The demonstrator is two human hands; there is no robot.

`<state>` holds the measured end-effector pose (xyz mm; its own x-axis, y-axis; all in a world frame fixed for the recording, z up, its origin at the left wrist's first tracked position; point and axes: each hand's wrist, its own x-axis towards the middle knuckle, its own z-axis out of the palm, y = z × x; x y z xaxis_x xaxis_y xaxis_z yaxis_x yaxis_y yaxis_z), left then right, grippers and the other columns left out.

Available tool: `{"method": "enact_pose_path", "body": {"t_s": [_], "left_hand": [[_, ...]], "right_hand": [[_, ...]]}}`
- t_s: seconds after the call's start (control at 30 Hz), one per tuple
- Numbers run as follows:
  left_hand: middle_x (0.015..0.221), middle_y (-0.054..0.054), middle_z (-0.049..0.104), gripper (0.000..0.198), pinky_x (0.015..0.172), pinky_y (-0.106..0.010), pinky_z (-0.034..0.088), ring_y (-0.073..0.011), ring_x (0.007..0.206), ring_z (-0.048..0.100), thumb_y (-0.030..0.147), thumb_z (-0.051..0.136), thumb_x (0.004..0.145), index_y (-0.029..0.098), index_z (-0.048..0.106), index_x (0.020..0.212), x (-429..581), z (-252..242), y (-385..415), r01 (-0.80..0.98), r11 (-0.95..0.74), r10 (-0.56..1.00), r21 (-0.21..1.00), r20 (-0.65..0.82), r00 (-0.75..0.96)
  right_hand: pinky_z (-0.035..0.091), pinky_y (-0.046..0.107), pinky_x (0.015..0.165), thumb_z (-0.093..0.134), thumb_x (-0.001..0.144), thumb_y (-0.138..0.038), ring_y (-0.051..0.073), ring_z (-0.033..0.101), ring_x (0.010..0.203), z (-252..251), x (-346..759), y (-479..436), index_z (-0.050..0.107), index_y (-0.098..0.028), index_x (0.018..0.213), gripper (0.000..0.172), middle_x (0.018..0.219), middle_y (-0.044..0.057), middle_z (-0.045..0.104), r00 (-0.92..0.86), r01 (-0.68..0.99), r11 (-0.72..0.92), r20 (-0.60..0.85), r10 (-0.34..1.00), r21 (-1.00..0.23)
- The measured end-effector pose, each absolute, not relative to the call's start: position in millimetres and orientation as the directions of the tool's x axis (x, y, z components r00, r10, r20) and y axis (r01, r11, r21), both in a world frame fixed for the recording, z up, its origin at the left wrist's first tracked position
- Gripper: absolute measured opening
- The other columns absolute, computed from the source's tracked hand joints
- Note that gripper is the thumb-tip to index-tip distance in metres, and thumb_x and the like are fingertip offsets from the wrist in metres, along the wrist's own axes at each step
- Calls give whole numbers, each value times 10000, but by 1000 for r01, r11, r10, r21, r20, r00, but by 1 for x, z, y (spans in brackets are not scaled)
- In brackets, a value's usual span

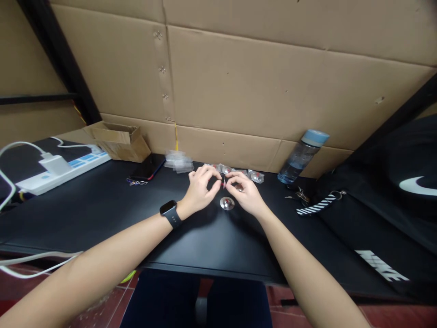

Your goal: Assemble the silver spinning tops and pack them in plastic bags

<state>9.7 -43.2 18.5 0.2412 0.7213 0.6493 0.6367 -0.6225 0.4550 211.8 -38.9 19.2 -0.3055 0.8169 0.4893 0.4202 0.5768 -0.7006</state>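
Observation:
My left hand (202, 186), with a dark watch (170, 212) on its wrist, and my right hand (246, 195) meet fingertip to fingertip above the black table. Pinched between them is a small metal disc (224, 181) with a red part, seen nearly edge-on and partly covered by my fingers. Just below, a shiny round disc (227, 203) with a red centre lies flat on the table. Part of another disc (239, 187) shows behind my right fingers. Several similar discs in clear bags (256, 176) lie in a row beyond my hands.
Left of the bagged discs are a pile of clear plastic bags (178, 161), a phone (148, 167), an open cardboard box (119, 141) and a white power strip (64, 173). To the right stand a water bottle (302, 157), keys (302, 195) and a black bag (382, 218). Cardboard (239, 91) walls the back.

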Motion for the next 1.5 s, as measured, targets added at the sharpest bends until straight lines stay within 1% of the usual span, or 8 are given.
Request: {"method": "enact_pose_path", "body": {"t_s": [0.13,0.37,0.53,0.87,1.0,1.13,1.33,1.5], "left_hand": [[1210,-30,666,157,982,-385,364,-220,1165,563,317,553,991,255,683,1052,8,16,-41,579,-660,726,479,604,328],[1203,-18,694,153,988,-424,325,-257,1210,519,400,684,926,289,788,949,6,6,-32,595,-709,695,379,517,499],[1041,-15,715,133,887,-404,308,-237,1079,552,411,703,924,335,808,956,-1,7,-27,659,-665,724,352,523,450],[966,-6,781,195,879,-416,266,-223,1004,645,346,591,981,258,751,913,-7,18,-28,704,-611,763,362,506,402],[960,9,785,160,892,-404,329,-224,952,671,334,611,945,266,752,910,-11,20,-25,696,-564,810,444,463,360],[950,9,786,187,877,-352,440,-195,876,699,382,612,939,255,748,924,-9,18,-21,521,-538,843,662,421,335],[956,-33,783,231,860,-311,519,-210,913,726,424,627,926,214,722,939,-3,11,-18,301,-514,850,803,428,308],[940,-15,788,202,855,-303,521,-198,905,730,402,631,928,226,730,932,-3,9,-19,344,-522,848,781,433,305]], "right_hand": [[512,397,936,649,887,-253,266,605,1201,20,215,-39,689,-216,813,93,1231,102,637,-365,522,632,520,772,-573],[482,378,946,619,912,-250,245,608,1166,25,217,-40,670,-193,823,117,1220,104,634,-395,524,646,514,762,-555],[458,291,750,732,869,-355,170,617,807,26,228,-43,714,-206,914,157,904,31,676,-538,660,602,277,796,-449],[400,250,669,660,875,-211,147,638,746,22,224,-41,702,-225,856,48,834,3,726,-520,755,534,147,841,-380],[438,260,667,601,904,-203,157,655,734,26,222,-40,658,-213,879,63,831,19,729,-391,695,490,295,872,-526],[494,258,629,601,941,-316,169,685,713,28,218,-38,604,-200,907,121,803,32,721,-240,404,453,385,891,-795],[577,270,654,688,900,-405,177,738,810,15,206,-38,629,-200,959,222,1030,60,726,-215,182,351,311,926,-918],[654,335,666,755,851,-441,203,768,857,9,196,-42,607,-221,994,301,1235,68,672,-242,-64,174,184,953,-983]]}}
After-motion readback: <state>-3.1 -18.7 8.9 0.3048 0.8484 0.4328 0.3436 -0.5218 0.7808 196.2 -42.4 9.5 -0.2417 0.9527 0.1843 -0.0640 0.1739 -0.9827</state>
